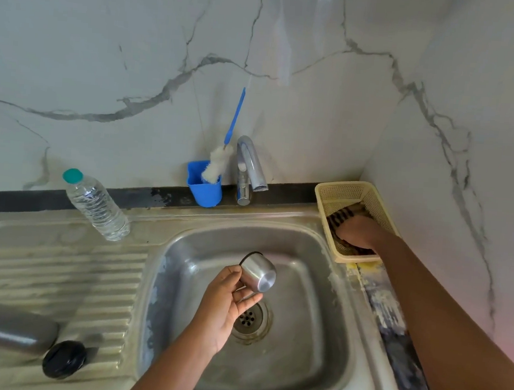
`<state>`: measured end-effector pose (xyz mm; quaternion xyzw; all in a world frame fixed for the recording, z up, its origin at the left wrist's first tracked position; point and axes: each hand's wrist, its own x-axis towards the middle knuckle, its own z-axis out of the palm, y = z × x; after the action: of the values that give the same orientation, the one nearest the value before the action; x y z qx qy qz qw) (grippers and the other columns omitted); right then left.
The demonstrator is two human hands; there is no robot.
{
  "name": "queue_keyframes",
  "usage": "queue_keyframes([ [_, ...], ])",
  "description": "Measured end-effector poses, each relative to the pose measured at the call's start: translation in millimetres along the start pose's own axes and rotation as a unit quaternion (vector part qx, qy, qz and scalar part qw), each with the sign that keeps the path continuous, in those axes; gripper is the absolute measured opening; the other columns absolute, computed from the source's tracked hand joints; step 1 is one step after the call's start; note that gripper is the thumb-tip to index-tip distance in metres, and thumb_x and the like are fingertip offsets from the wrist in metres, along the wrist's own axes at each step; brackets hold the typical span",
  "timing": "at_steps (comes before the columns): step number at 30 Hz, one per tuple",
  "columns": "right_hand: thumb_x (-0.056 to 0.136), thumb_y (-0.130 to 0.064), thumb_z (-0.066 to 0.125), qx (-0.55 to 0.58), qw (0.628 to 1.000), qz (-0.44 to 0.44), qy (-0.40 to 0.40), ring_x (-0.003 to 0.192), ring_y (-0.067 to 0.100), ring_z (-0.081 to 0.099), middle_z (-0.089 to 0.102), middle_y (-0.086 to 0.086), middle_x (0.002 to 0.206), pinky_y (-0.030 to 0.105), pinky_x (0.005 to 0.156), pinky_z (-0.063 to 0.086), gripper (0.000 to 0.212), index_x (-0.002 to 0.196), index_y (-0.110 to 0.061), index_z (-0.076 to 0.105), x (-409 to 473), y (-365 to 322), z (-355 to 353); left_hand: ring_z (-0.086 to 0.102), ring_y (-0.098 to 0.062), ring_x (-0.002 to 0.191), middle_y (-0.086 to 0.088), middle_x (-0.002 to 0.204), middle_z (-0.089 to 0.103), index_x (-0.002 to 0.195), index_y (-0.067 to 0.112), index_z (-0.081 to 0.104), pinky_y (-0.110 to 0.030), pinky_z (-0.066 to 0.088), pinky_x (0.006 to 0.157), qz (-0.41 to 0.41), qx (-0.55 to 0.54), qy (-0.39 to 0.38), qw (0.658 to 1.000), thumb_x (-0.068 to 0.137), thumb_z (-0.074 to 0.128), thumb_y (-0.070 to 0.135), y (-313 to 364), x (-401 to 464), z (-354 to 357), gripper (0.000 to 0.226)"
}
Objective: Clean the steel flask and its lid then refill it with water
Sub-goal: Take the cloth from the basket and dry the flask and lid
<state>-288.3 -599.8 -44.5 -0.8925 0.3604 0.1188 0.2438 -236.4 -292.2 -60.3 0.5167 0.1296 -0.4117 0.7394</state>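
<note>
A clear water bottle (96, 205) with a teal cap stands on the far left of the ribbed drainboard (58, 274), a blue cup (204, 188) holding a bottle brush (221, 158) sits just left of the tap (250, 166) at the far wall, and a black stopper (64, 359) lies near left beside the steel flask (5, 324), which lies on its side. Over the sink (315, 338), above the drain (249, 317), the left hand (225, 309) pinches the steel lid (257, 271) between thumb and curled fingers, its open mouth tilted toward the far left. The right hand (358, 233) reaches into the yellow basket (336, 191) at the far right corner, fingers bent down onto a dark striped scrubber (340, 216); whether they grip it I cannot tell.
</note>
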Motion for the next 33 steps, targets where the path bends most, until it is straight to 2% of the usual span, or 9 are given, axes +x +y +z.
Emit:
queue_keyframes([
  [5, 0.085, -0.013, 0.06, -0.021, 0.946, -0.143, 0.29, 0.109, 0.033, 0.054, 0.059, 0.011, 0.119, 0.041, 0.09, 0.047, 0.037, 0.121, -0.013, 0.063, -49.7, -56.1, 21.7, 0.069, -0.028, 0.091, -0.016, 0.088, 0.069, 0.092, 0.007, 0.059, -0.039, 0.059, 0.077, 0.021, -0.011, 0.016, 1.0, 0.103, 0.046, 0.01, 5.4, -13.8, -19.7, 0.017],
  [6, 0.082, -0.012, 0.062, 0.013, 0.938, -0.197, 0.285, 0.114, 0.032, 0.052, 0.058, 0.009, 0.121, 0.04, 0.093, 0.045, 0.04, 0.122, -0.016, 0.063, -65.4, -73.8, 32.6, 0.067, -0.03, 0.096, -0.018, 0.094, 0.067, 0.094, 0.006, 0.059, -0.038, 0.06, 0.076, 0.023, -0.015, 0.021, 0.999, 0.103, 0.047, 0.01, 7.2, -17.0, -25.2, 0.016],
  [9, 0.084, -0.023, 0.069, 0.096, 0.954, -0.272, 0.077, 0.124, 0.01, 0.038, 0.046, -0.008, 0.136, 0.024, 0.103, 0.036, 0.054, 0.135, -0.033, 0.052, -109.6, -120.0, 63.8, 0.066, -0.031, 0.099, -0.018, 0.096, 0.068, 0.094, 0.006, 0.059, -0.037, 0.061, 0.076, 0.044, -0.019, 0.03, 0.998, 0.102, 0.047, 0.012, 12.4, -26.6, -40.6, 0.016],
  [11, 0.08, -0.03, 0.075, 0.102, 0.946, -0.308, -0.013, 0.12, 0.001, 0.035, 0.043, -0.011, 0.134, 0.01, 0.096, 0.03, 0.065, 0.139, -0.033, 0.047, -127.3, -142.5, 85.9, 0.066, -0.028, 0.093, -0.014, 0.087, 0.071, 0.094, 0.007, 0.061, -0.036, 0.058, 0.076, 0.06, -0.02, 0.04, 0.997, 0.103, 0.046, 0.013, 17.3, -35.3, -52.4, 0.019],
  [16, 0.074, -0.022, 0.078, 0.136, 0.918, -0.373, 0.009, 0.102, 0.001, 0.049, 0.038, -0.007, 0.13, 0.004, 0.087, 0.039, 0.068, 0.136, -0.028, 0.051, -145.0, -189.9, 134.6, 0.065, -0.022, 0.084, -0.013, 0.091, 0.069, 0.095, 0.009, 0.062, -0.031, 0.059, 0.07, 0.083, -0.054, 0.043, 0.994, 0.103, 0.047, 0.018, 31.5, -58.7, -87.2, 0.019],
  [20, 0.075, -0.025, 0.075, 0.114, 0.91, -0.399, 0.02, 0.101, 0.014, 0.056, 0.039, -0.004, 0.125, 0.028, 0.087, 0.051, 0.067, 0.137, -0.027, 0.05, -141.0, -236.0, 151.7, 0.068, -0.026, 0.101, -0.016, 0.109, 0.069, 0.115, 0.018, 0.056, -0.043, 0.054, 0.09, 0.111, -0.058, 0.076, 0.989, 0.104, 0.045, 0.016, 42.2, -70.3, -120.1, 0.015],
  [24, 0.074, -0.025, 0.076, 0.05, 0.908, -0.417, 0.005, 0.111, 0.025, 0.053, 0.045, 0.0, 0.13, 0.035, 0.092, 0.048, 0.068, 0.135, -0.022, 0.045, -128.6, -288.0, 171.2, 0.058, -0.022, 0.116, -0.009, 0.125, 0.056, 0.134, 0.024, 0.049, -0.045, 0.044, 0.107, 0.13, -0.056, 0.153, 0.978, 0.101, 0.044, 0.001, 57.4, -85.1, -157.5, 0.041],
  [29, 0.082, -0.02, 0.067, -0.059, 0.901, -0.427, -0.044, 0.11, 0.03, 0.052, 0.045, 0.004, 0.129, 0.038, 0.088, 0.049, 0.057, 0.134, -0.019, 0.046, -115.1, -330.2, 210.0, 0.058, -0.017, 0.094, -0.006, 0.103, 0.058, 0.13, 0.016, 0.055, -0.037, 0.048, 0.092, 0.149, -0.067, 0.169, 0.972, 0.098, 0.046, -0.005, 62.8, -104.3, -200.9, 0.04],
  [33, 0.085, -0.014, 0.062, -0.087, 0.893, -0.436, -0.066, 0.111, 0.031, 0.054, 0.042, 0.008, 0.132, 0.037, 0.086, 0.051, 0.058, 0.141, -0.018, 0.045, -110.5, -343.4, 238.3, 0.059, -0.017, 0.11, -0.006, 0.117, 0.062, 0.124, 0.015, 0.061, -0.035, 0.047, 0.1, 0.153, -0.065, 0.171, 0.971, 0.099, 0.05, 0.002, 65.0, -114.5, -218.0, 0.03],
])
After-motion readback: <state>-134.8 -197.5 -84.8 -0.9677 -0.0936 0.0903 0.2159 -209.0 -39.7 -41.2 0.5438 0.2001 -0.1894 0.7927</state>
